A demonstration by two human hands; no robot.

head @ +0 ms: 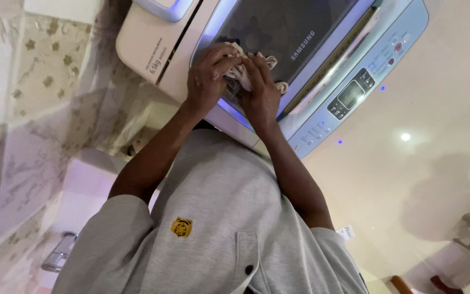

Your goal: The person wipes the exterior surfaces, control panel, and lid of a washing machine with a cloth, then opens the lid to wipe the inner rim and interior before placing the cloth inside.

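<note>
cloth [241, 73], pale and bunched, sits on the dark washer lid [289, 27]. i see my left hand [209, 76] and right hand [261, 90] both clenched on it, pressing from either side to keep it gathered.

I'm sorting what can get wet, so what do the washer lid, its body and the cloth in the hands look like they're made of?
Lid: dark, glossy, see-through, likely tinted glass or clear plastic; it mirrors light.
Washer body: smooth white casing, plastic or painted metal; cannot tell which.
Cloth: soft pale fabric, bunched and creased between left hand and right hand.
</note>
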